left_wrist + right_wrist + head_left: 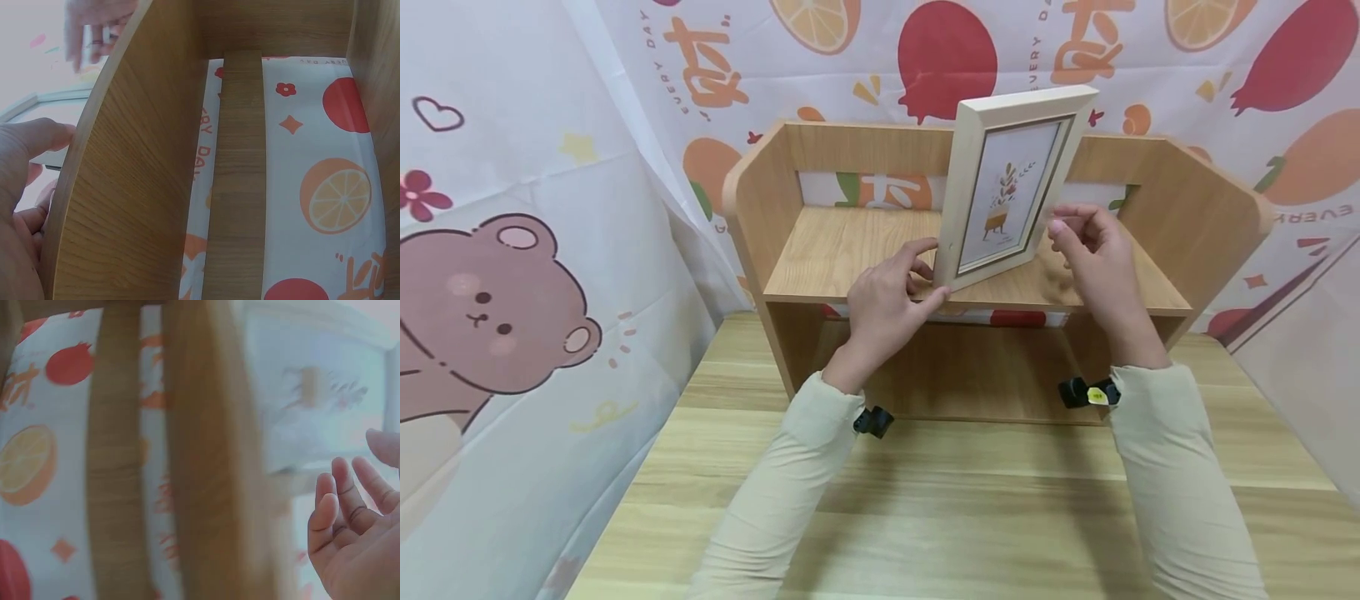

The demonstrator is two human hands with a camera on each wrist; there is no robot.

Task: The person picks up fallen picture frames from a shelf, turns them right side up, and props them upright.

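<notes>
We see a pale wooden picture frame (964, 192) standing upright on the upper board (842, 250) of a 2-tier wooden shelf unit (1213, 204), turned at an angle so that its left side is nearer to us and its lower left corner sits by the board's front edge. Behind its pane we make out a print (1002, 208) of a plant in an orange pot with legs. Our left hand (887, 292) pinches the frame at that lower left corner, the thumb at the bottom and the bent fingers along the side. Our right hand (1093, 250) is beside the frame's right edge, palm turned toward it; in the right wrist view its fingers are loosely curved and spread, gripping nothing, though we cannot tell whether a fingertip brushes the wood. The shelf unit stands on a light wood-grain table (940, 525), and through the gaps in its back we see the fruit-printed cloth (827, 79) that hangs behind. To the left hangs a white cloth with a brown bear (482, 308) on it. We wear 2 cream sleeves, and at each wrist there is a black device, the right 1 (1090, 392) bearing a yellow label.
</notes>
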